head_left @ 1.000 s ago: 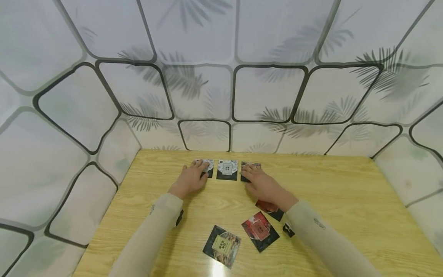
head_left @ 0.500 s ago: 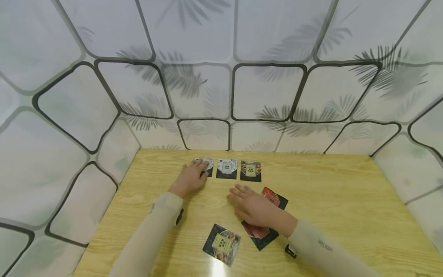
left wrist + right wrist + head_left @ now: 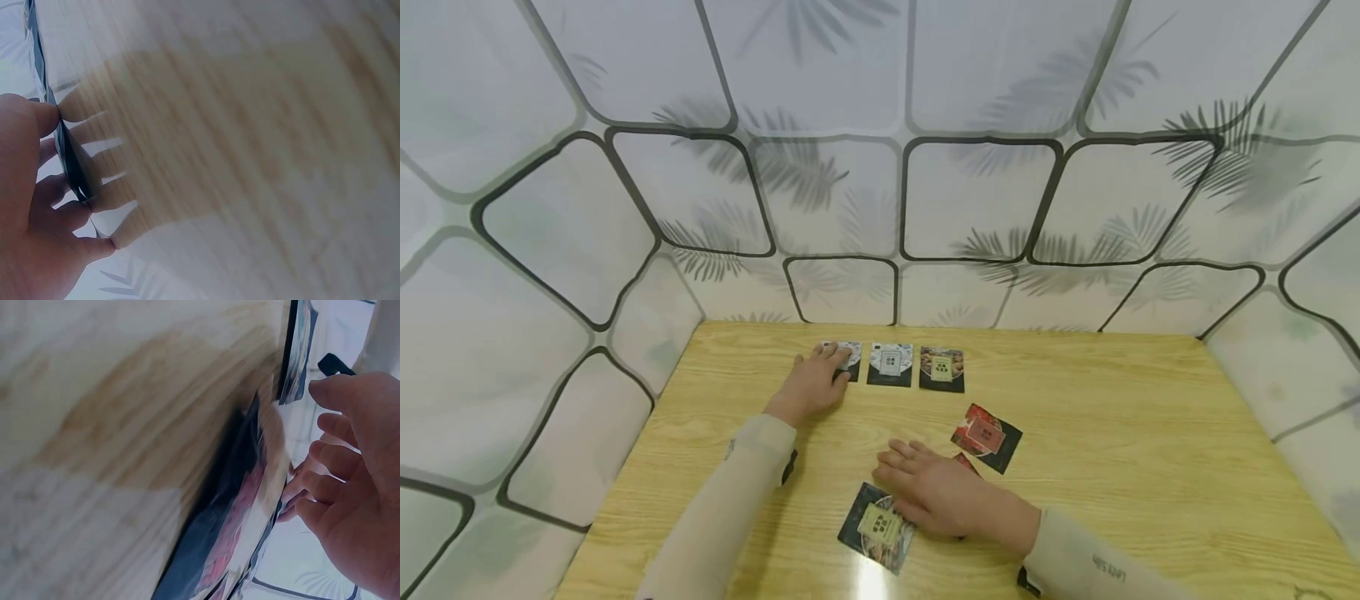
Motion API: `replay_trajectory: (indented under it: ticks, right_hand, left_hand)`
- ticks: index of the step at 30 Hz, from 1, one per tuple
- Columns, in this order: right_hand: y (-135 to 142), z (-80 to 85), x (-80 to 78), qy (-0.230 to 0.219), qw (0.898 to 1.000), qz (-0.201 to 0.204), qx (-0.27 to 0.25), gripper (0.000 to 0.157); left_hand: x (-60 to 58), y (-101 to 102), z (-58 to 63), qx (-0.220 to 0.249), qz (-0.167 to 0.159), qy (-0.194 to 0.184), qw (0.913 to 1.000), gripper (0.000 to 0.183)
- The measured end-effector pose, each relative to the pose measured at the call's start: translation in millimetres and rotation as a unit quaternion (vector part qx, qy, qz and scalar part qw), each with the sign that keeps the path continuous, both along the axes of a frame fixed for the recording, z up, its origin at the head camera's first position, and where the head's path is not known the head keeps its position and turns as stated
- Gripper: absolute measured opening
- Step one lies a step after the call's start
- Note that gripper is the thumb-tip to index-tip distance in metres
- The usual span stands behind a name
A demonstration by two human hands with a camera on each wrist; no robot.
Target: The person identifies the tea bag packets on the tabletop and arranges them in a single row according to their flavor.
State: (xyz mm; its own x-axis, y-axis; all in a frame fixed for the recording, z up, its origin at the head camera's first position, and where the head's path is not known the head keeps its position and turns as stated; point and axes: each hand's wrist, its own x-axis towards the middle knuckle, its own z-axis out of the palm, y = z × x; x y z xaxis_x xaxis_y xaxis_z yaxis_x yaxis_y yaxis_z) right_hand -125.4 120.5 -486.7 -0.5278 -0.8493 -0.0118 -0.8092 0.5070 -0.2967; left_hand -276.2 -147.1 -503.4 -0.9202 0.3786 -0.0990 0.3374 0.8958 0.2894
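Observation:
Flat at the back left of the table lies a white-and-black packet (image 3: 852,372), and my left hand (image 3: 811,385) rests on it, fingers extended. The left wrist view has fingertips touching this packet (image 3: 76,167) and the tabletop. Lower right, my right hand (image 3: 943,496) hovers with loosely bent fingers and holds nothing. It mostly hides a red-and-black packet (image 3: 967,463) and overlaps the corner of a yellow-labelled packet (image 3: 872,529). In the right wrist view, the fingers (image 3: 334,459) are apart from the red-and-black packet (image 3: 228,531).
A second white-and-black packet (image 3: 890,365) and another yellow-labelled packet (image 3: 942,369) continue the back row. A second red packet (image 3: 987,437) lies tilted to their front right. The wooden table (image 3: 1112,467) meets patterned fabric walls (image 3: 977,200) at the back and sides.
My right hand has left the yellow-labelled packet at the right of the back row and moved toward me, over the red packet and near the front yellow-labelled one. My left hand stays put.

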Motion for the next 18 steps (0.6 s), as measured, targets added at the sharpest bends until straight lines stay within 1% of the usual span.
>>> replay_trajectory:
  ticks: [3, 6, 10, 14, 18]
  right_hand:
    - [-2, -0.1, 4.2, -0.014, 1.0, -0.001, -0.006, 0.051]
    - [-4, -1.7, 8.2, -0.039, 0.999, -0.003, -0.007, 0.052]
    - [-5, -4.2, 13.6, -0.065, 0.998, 0.008, -0.002, 0.052]
    - [-6, -5.2, 16.7, -0.063, 0.998, 0.024, 0.005, 0.051]
    - [-6, -4.6, 16.6, -0.059, 0.998, 0.026, 0.012, 0.049]
  left_hand:
    - [0.5, 0, 1.2, 0.0, -0.001, 0.0, 1.0, 0.057]
    - [0.9, 0, 2.3, 0.004, -0.001, -0.001, 1.0, 0.057]
    - [1.5, 0, 3.3, 0.004, 0.0, -0.005, 1.0, 0.057]
    - [1.6, 0, 3.4, 0.0, -0.001, -0.008, 1.0, 0.056]
    - [1.9, 1, 3.0, -0.002, 0.001, -0.007, 1.0, 0.056]
